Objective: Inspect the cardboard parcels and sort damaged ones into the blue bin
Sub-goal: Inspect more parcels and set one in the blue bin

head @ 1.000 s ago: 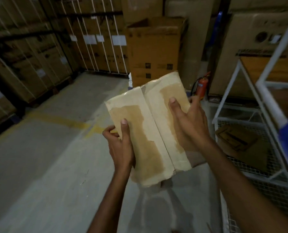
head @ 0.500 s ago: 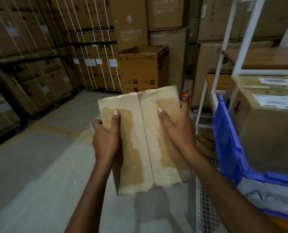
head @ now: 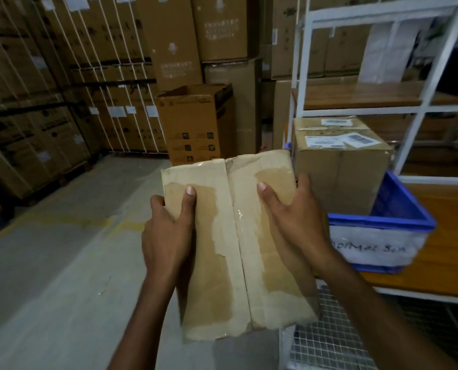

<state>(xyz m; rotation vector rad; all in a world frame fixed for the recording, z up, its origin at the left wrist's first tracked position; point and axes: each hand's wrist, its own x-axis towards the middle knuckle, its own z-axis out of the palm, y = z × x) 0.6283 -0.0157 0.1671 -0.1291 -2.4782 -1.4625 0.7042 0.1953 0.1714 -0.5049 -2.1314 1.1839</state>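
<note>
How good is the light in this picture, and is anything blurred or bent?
Head view: dim overall, the parcel is brightest; small glare on the clear tape along its seam. Head view, edges: the white rack posts lean and bow from the wide lens; the top right corner is smeared and the writing on the blue bin label is soft.

Behind the gripped parcel [head: 236, 249], most fingers of the left hand [head: 166, 236] and the right hand [head: 297, 225] were hidden, and just right of the grip the writing on the blue bin's [head: 377, 223] white label [head: 374, 248] was too blurred to read.
</note>
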